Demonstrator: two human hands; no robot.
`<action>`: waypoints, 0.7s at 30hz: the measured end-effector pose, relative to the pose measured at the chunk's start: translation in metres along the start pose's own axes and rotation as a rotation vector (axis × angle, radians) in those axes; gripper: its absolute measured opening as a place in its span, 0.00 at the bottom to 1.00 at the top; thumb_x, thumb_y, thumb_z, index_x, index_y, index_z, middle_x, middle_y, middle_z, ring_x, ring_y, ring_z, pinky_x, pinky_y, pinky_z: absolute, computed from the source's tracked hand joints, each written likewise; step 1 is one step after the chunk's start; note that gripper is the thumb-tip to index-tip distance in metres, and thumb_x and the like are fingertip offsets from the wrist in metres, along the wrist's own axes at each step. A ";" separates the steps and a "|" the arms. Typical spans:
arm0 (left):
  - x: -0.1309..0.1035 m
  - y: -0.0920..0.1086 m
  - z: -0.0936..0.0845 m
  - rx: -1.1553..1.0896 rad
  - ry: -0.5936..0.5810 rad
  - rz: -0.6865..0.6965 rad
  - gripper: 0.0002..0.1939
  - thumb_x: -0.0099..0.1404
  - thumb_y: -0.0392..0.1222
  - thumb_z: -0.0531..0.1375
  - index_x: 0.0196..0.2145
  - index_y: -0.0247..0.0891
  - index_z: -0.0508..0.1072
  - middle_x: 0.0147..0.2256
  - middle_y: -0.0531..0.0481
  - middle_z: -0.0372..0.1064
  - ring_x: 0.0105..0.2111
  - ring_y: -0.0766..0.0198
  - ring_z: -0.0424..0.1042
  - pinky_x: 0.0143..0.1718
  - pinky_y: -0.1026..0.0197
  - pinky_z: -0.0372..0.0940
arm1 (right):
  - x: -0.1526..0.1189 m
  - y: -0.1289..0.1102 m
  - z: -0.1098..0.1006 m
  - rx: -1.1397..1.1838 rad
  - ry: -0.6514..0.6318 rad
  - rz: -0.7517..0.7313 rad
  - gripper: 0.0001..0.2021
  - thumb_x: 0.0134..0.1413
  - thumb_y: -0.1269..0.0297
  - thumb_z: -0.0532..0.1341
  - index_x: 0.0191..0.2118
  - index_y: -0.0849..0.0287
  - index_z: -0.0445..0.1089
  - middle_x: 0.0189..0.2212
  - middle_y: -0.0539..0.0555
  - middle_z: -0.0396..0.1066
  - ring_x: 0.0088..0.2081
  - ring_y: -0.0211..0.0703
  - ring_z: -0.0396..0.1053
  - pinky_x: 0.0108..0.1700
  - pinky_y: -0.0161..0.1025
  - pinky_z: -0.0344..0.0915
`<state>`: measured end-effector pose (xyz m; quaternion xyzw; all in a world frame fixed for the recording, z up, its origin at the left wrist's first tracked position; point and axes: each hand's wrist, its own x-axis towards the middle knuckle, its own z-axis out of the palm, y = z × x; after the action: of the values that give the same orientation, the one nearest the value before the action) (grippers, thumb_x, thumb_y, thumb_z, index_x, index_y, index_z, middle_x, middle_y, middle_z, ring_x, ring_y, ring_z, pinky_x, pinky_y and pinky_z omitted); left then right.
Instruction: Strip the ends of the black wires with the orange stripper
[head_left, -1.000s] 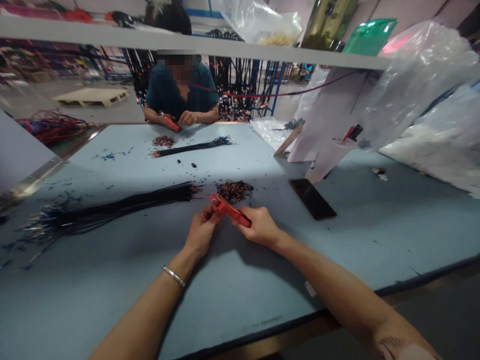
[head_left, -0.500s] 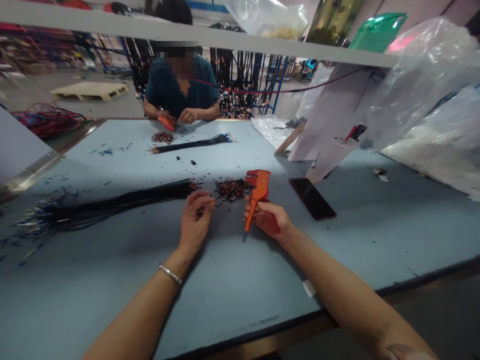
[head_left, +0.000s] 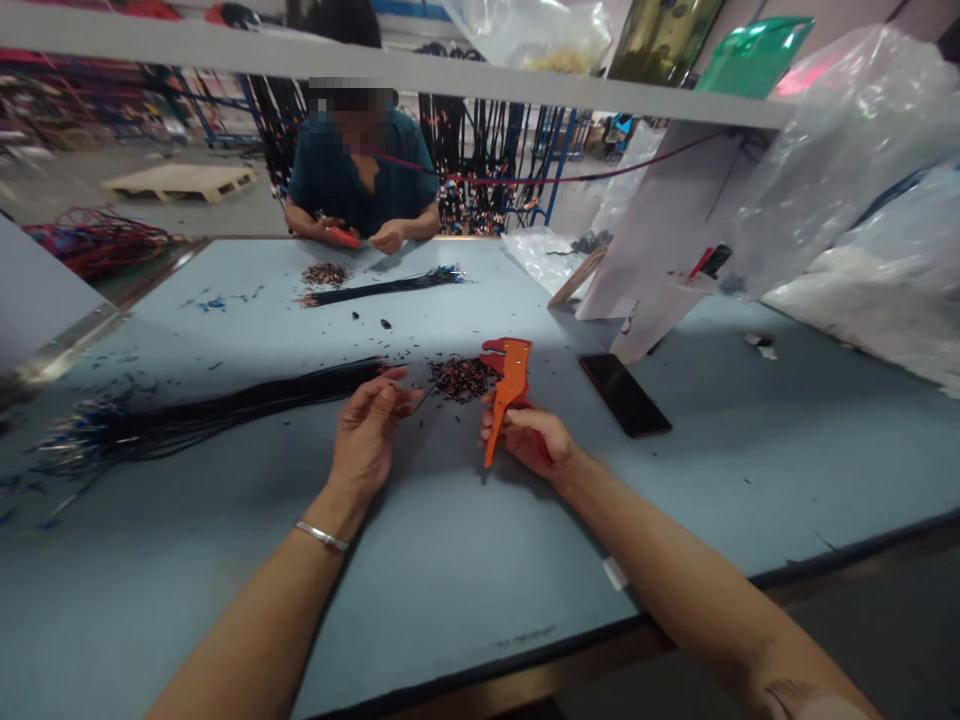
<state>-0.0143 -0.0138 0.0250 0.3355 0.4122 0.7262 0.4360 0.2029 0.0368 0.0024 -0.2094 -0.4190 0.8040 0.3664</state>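
Note:
My left hand [head_left: 369, 425] pinches a thin dark wire [head_left: 424, 397] whose tip points right, beside the copper-tipped end of a long bundle of black wires [head_left: 247, 408]. The bundle's other end, at the left, has blue and silvery tips. My right hand [head_left: 534, 437] is wrapped round an orange and red wire stripper [head_left: 511, 380], its jaws pointing up and left. Just left of the jaws lies a heap of small dark and copper-coloured scraps [head_left: 460, 380].
A black phone [head_left: 625, 395] lies right of the tool, near a white holder [head_left: 664, 315]. Across the table [head_left: 465, 520], a person [head_left: 364, 170] holds a red tool behind a smaller wire bundle [head_left: 382, 290] and scrap pile. Plastic bags stand at right; a shelf crosses above.
My left hand has moved left and turned, and the wire in it now shows. My right hand has shifted slightly left with the stripper. The other person's hands have moved right.

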 end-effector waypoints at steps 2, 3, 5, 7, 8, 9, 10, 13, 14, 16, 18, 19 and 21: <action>0.004 0.007 -0.004 -0.146 0.020 -0.059 0.16 0.50 0.48 0.71 0.30 0.40 0.71 0.29 0.57 0.71 0.22 0.73 0.67 0.28 0.67 0.64 | 0.001 0.000 -0.001 0.000 0.018 0.006 0.14 0.49 0.65 0.57 0.44 0.58 0.67 0.31 0.52 0.72 0.33 0.44 0.72 0.44 0.50 0.70; 0.006 0.010 -0.006 -0.209 0.019 -0.079 0.15 0.50 0.47 0.71 0.30 0.40 0.71 0.22 0.60 0.66 0.18 0.76 0.61 0.25 0.69 0.62 | 0.001 0.001 -0.001 0.010 0.025 0.009 0.14 0.49 0.65 0.57 0.44 0.58 0.68 0.31 0.52 0.72 0.33 0.44 0.72 0.44 0.49 0.70; 0.010 0.017 -0.010 -0.286 0.021 -0.101 0.12 0.54 0.45 0.70 0.30 0.40 0.71 0.16 0.63 0.54 0.13 0.77 0.49 0.18 0.71 0.55 | 0.001 0.000 -0.001 0.039 0.029 0.014 0.14 0.48 0.65 0.58 0.43 0.58 0.68 0.31 0.52 0.72 0.33 0.43 0.72 0.43 0.47 0.70; 0.013 0.023 -0.014 -0.303 0.035 -0.113 0.09 0.58 0.43 0.66 0.30 0.38 0.71 0.15 0.63 0.49 0.13 0.77 0.44 0.15 0.71 0.51 | -0.001 -0.001 0.000 0.039 0.003 0.032 0.14 0.48 0.66 0.59 0.44 0.58 0.69 0.31 0.52 0.72 0.32 0.43 0.72 0.40 0.45 0.71; 0.014 0.026 -0.017 -0.297 0.040 -0.120 0.08 0.60 0.42 0.65 0.29 0.38 0.71 0.15 0.62 0.49 0.12 0.76 0.44 0.15 0.70 0.49 | -0.003 -0.002 0.001 0.023 -0.020 0.049 0.14 0.48 0.65 0.60 0.44 0.59 0.69 0.31 0.52 0.72 0.32 0.43 0.72 0.38 0.44 0.70; 0.015 0.028 -0.019 -0.287 0.041 -0.130 0.07 0.61 0.41 0.63 0.29 0.37 0.71 0.15 0.62 0.48 0.12 0.76 0.44 0.14 0.70 0.49 | -0.005 -0.003 0.003 0.000 -0.048 0.074 0.15 0.48 0.65 0.60 0.44 0.59 0.69 0.31 0.52 0.73 0.32 0.43 0.73 0.37 0.43 0.70; 0.017 0.029 -0.021 -0.275 0.040 -0.140 0.07 0.62 0.40 0.62 0.28 0.36 0.71 0.15 0.62 0.48 0.12 0.76 0.43 0.14 0.70 0.49 | -0.008 -0.004 0.005 -0.023 -0.078 0.104 0.15 0.49 0.65 0.61 0.44 0.60 0.69 0.32 0.53 0.73 0.32 0.44 0.73 0.36 0.43 0.70; 0.022 0.030 -0.028 -0.204 0.034 -0.191 0.07 0.61 0.39 0.62 0.26 0.35 0.71 0.14 0.62 0.48 0.11 0.77 0.43 0.13 0.70 0.47 | -0.014 -0.006 0.011 -0.055 -0.150 0.192 0.15 0.48 0.64 0.62 0.43 0.61 0.69 0.33 0.55 0.73 0.33 0.44 0.73 0.35 0.42 0.69; 0.024 0.030 -0.030 -0.162 0.029 -0.215 0.07 0.60 0.39 0.62 0.26 0.34 0.71 0.14 0.62 0.48 0.11 0.78 0.43 0.13 0.71 0.46 | -0.015 -0.006 0.012 -0.056 -0.161 0.207 0.15 0.48 0.64 0.62 0.44 0.62 0.69 0.34 0.55 0.73 0.33 0.44 0.73 0.36 0.42 0.69; 0.026 0.029 -0.033 -0.043 -0.009 -0.284 0.07 0.57 0.39 0.63 0.25 0.34 0.71 0.14 0.61 0.52 0.11 0.78 0.45 0.12 0.71 0.44 | -0.015 -0.005 0.013 -0.043 -0.160 0.211 0.16 0.48 0.65 0.62 0.44 0.62 0.69 0.34 0.55 0.73 0.33 0.44 0.73 0.37 0.43 0.69; 0.026 0.028 -0.036 0.113 -0.082 -0.381 0.08 0.54 0.40 0.65 0.24 0.34 0.71 0.14 0.58 0.57 0.10 0.77 0.48 0.12 0.71 0.42 | -0.012 -0.004 0.011 -0.008 -0.135 0.201 0.16 0.48 0.65 0.61 0.44 0.62 0.69 0.34 0.55 0.73 0.33 0.44 0.73 0.39 0.44 0.70; 0.026 0.028 -0.037 0.200 -0.119 -0.427 0.09 0.53 0.41 0.66 0.23 0.35 0.71 0.14 0.56 0.60 0.10 0.77 0.49 0.12 0.71 0.42 | -0.011 -0.003 0.010 0.016 -0.115 0.194 0.16 0.48 0.65 0.61 0.45 0.61 0.70 0.34 0.54 0.73 0.34 0.44 0.73 0.39 0.44 0.70; 0.025 0.027 -0.038 0.376 -0.159 -0.484 0.10 0.52 0.41 0.66 0.21 0.36 0.70 0.15 0.53 0.64 0.10 0.74 0.54 0.12 0.71 0.43 | -0.007 -0.002 0.006 0.059 -0.062 0.172 0.15 0.48 0.66 0.59 0.44 0.60 0.70 0.34 0.54 0.73 0.34 0.43 0.72 0.41 0.45 0.70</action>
<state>-0.0658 -0.0103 0.0356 0.3580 0.5717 0.4840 0.5574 0.2042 0.0286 0.0075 -0.2086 -0.3868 0.8507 0.2886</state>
